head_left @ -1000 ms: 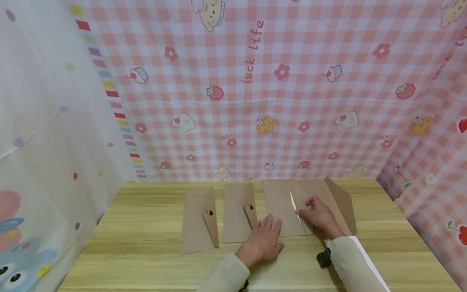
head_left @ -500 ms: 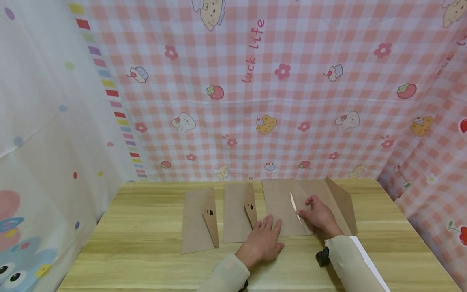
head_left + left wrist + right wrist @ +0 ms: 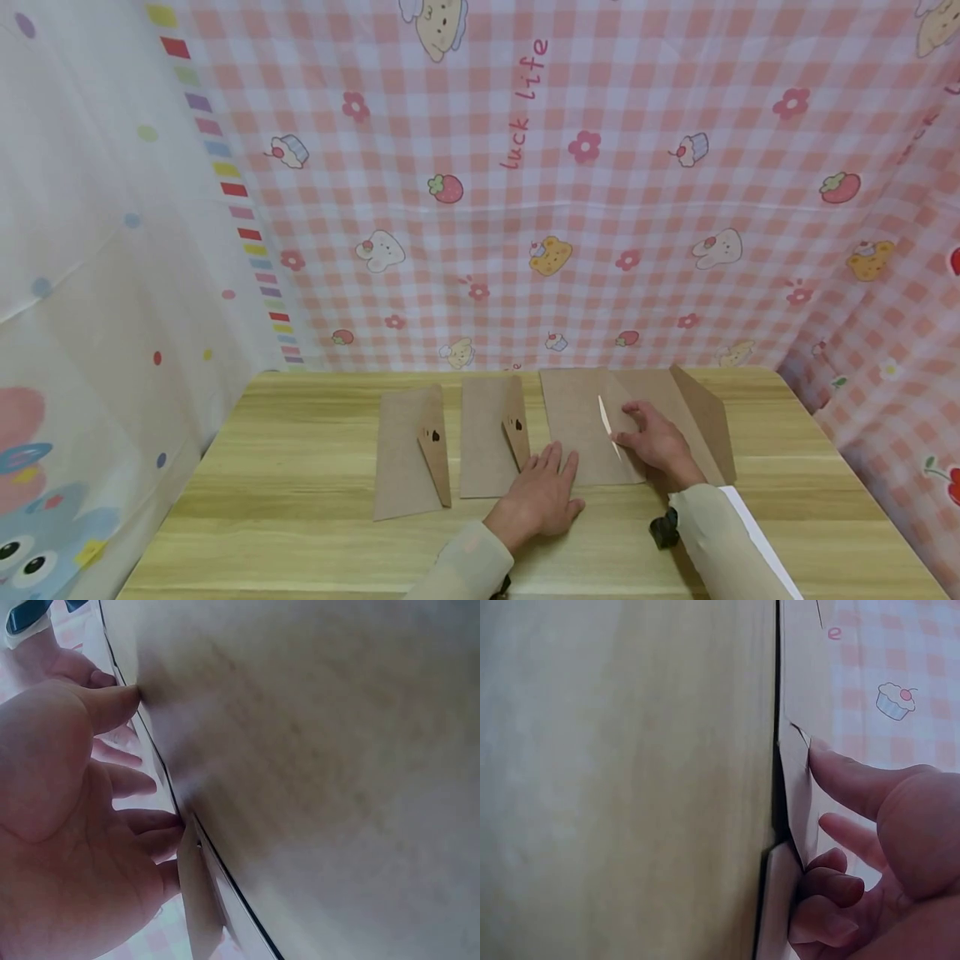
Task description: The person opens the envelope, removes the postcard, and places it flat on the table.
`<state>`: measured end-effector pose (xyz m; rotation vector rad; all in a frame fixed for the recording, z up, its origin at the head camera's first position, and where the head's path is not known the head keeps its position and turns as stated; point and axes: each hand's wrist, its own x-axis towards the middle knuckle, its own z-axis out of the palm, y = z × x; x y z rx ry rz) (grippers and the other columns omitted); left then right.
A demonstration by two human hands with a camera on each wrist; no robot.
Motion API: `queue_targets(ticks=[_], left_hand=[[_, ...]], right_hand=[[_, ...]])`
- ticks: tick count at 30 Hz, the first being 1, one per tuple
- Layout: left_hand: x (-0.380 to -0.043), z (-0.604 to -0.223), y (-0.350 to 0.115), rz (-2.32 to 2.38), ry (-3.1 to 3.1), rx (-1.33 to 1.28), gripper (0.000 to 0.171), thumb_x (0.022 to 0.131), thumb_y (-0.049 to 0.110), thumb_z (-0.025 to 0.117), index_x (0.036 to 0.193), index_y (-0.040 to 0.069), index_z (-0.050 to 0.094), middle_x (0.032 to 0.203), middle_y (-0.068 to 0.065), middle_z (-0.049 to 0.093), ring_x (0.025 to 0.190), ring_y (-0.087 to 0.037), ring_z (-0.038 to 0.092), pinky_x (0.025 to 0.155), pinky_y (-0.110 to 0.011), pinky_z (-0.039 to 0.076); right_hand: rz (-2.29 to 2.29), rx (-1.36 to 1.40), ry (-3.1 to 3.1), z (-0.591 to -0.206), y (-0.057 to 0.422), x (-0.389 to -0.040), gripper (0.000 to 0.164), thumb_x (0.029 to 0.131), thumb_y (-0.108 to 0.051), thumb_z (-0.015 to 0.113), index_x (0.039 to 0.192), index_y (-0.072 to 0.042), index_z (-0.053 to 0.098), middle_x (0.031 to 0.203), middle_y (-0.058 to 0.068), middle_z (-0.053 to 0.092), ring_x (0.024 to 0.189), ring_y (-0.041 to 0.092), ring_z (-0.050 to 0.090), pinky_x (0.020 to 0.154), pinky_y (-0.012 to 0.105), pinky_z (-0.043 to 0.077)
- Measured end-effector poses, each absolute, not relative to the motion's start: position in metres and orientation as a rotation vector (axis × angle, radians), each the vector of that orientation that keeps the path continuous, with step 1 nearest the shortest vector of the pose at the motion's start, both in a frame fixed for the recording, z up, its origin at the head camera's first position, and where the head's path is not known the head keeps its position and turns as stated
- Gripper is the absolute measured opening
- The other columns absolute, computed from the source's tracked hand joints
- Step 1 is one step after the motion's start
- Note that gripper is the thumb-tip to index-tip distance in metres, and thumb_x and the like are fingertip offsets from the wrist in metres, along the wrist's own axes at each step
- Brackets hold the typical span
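Observation:
Several brown kraft paper envelopes lie in a row on the table. My left hand (image 3: 538, 493) rests with straight, spread fingers between the second envelope (image 3: 486, 433) and the third envelope (image 3: 573, 417). Its index finger overlaps the third one's lower left part. My right hand (image 3: 658, 442) is over the third envelope's right side, fingers loosely bent. In the right wrist view, the thumb (image 3: 847, 776) touches the edge of a slightly raised flap (image 3: 799, 795); the bent fingers rest at its other end. A narrow white slit (image 3: 609, 427) shows beside the thumb in the head view.
The first envelope (image 3: 408, 454), its pointed flap partly raised, lies at the left. Another brown sheet with a raised flap (image 3: 705, 417) is at the far right. White paper (image 3: 757, 537) shows beside the right sleeve. A checked cloth (image 3: 487, 208) hangs behind the wooden table (image 3: 285, 500).

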<state>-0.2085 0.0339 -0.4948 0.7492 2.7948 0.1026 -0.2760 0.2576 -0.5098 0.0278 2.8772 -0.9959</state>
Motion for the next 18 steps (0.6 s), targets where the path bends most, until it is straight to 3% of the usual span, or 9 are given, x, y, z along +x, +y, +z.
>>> queue_targets(ticks=[4,18], left_hand=[[-0.209,-0.4951,0.0336,0.09,2.795,0.756,0.067,0.101,0.049,0.048,0.157,0.016,0.029,0.163,-0.009,0.025,0.15,-0.02,0.024,0.12,-0.037,0.025],[-0.2089,-0.4948,0.034,0.078,2.781,0.755,0.066,0.102,0.049,0.046,0.157,0.017,0.03,0.164,-0.009,0.023,0.151,-0.02,0.022,0.12,-0.037,0.025]], right_hand=[[-0.937,-0.042,2.867,-0.51,0.2574,-0.2772,0.067,0.094,-0.03,0.067,0.147,0.001,0.042,0.147,0.031,0.041,0.135,0.051,0.038,0.107,0.062,0.035],[-0.905,-0.008,2.842,-0.5098,0.257,-0.2787,0.075,0.094,-0.037,0.067,0.151,0.0,0.036,0.151,0.031,0.035,0.138,0.052,0.033,0.109,0.063,0.031]])
